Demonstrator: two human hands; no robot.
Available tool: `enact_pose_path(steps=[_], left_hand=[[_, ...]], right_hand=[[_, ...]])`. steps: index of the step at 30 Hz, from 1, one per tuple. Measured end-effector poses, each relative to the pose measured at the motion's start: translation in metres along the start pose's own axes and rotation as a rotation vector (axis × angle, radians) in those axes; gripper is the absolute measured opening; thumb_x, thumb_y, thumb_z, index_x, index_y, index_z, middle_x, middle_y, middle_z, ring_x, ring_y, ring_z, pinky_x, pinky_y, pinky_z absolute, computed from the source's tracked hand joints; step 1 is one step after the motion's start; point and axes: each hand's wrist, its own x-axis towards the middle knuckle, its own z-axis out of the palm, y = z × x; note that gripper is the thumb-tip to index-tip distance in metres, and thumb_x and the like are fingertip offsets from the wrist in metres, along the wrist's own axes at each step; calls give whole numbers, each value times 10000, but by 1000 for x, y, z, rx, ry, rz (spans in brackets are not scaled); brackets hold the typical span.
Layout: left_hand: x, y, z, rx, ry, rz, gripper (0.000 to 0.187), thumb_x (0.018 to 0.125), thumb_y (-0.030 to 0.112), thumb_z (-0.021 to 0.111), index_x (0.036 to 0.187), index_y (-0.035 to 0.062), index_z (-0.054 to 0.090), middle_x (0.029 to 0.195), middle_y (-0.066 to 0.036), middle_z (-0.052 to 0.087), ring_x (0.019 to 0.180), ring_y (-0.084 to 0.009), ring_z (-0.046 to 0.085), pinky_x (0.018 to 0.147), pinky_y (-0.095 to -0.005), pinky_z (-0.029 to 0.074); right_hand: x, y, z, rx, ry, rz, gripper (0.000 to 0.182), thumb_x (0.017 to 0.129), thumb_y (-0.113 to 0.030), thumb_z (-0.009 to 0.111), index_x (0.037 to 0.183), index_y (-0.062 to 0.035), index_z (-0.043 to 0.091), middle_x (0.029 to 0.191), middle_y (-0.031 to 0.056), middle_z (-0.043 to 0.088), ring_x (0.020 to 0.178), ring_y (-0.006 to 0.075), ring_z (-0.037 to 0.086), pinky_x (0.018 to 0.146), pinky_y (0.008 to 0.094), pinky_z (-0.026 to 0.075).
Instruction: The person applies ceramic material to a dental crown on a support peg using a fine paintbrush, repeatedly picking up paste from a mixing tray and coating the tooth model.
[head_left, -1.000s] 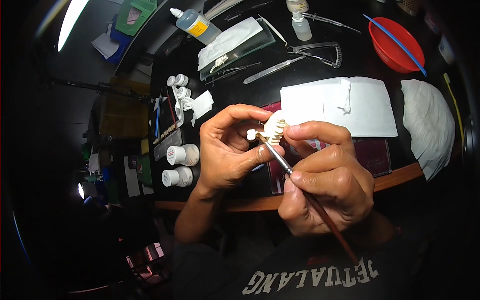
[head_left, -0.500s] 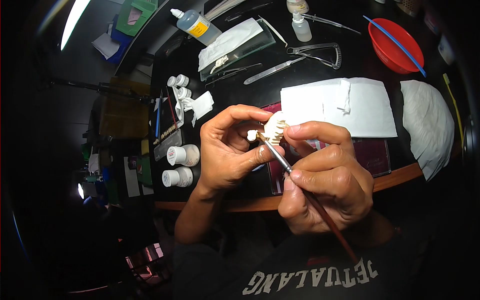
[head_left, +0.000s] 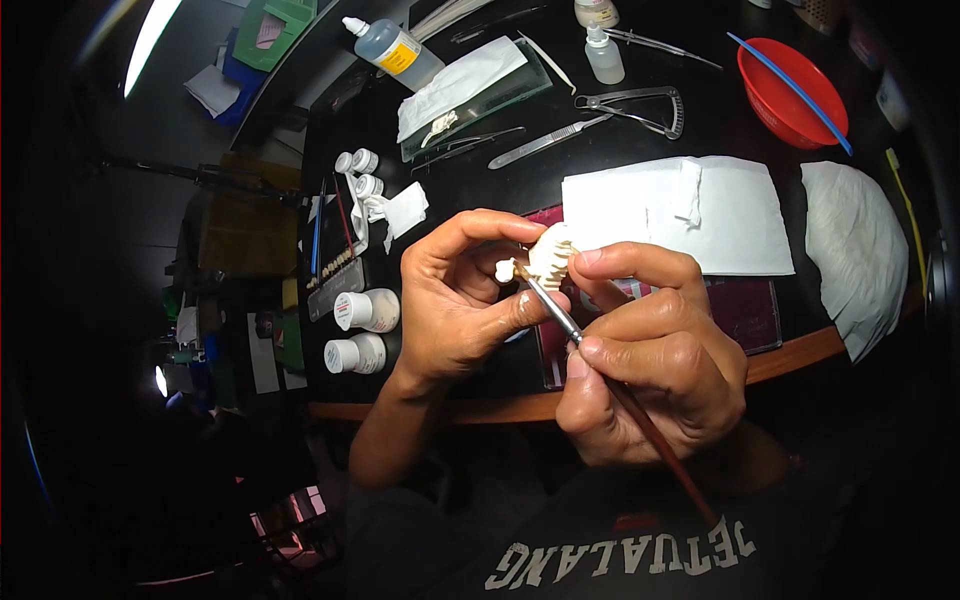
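Note:
Between thumb and fingers, my left hand (head_left: 455, 290) grips a cream-coloured dental model (head_left: 551, 256) with ridged teeth along one side. A small pale tooth piece (head_left: 506, 270) shows at its left, inside the curl of the hand; how it joins the model is hidden. My right hand (head_left: 660, 355) is closed around a fine brush (head_left: 640, 415) with a dark red handle and metal ferrule. The brush tip meets the model near the small tooth piece, and my right index finger rests by the model's right edge.
Behind my hands lie a folded white paper (head_left: 680, 215), a scalpel (head_left: 545, 143), and a caliper (head_left: 635, 110). White-capped jars (head_left: 368, 311) stand left of my left hand. A red bowl (head_left: 790, 95) sits at the back right; a squeeze bottle (head_left: 395, 55) lies at the back.
Almost nothing differs. The brush and my right hand have shifted very slightly, while the dental model stays in place in my left hand.

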Motion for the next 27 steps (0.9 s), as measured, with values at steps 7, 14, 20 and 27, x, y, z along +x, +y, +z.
enact_pose_path(steps=[7,14,20,27], left_hand=[[0,0,0,-25,-7,-1,442,736,-118,794,1130,-86,595,1056,-155,656,986,-200,680,884,-325,588],[-1,-2,-2,11,-10,-1,434,740,-113,790,1120,-88,582,1055,-161,659,997,-204,682,901,-324,581],[-1,2,2,-3,-1,-34,428,740,-127,786,1105,-79,568,1028,-182,678,989,-214,694,892,-332,593],[0,2,1,8,-5,-40,451,730,-119,804,1110,-72,565,1014,-181,688,979,-216,698,884,-333,597]], right_hand=[[0,-1,-1,-1,-3,5,200,795,65,624,955,-15,533,864,109,601,1076,351,623,916,408,601],[0,-2,-2,26,-4,14,181,804,51,599,943,-18,508,848,119,587,1081,362,619,923,429,594],[1,-3,-3,35,-9,23,173,799,48,587,931,-21,499,844,120,584,1082,363,618,931,440,586],[0,-4,-3,53,-24,30,186,792,53,585,937,-30,501,832,108,590,1106,363,606,962,449,565]])
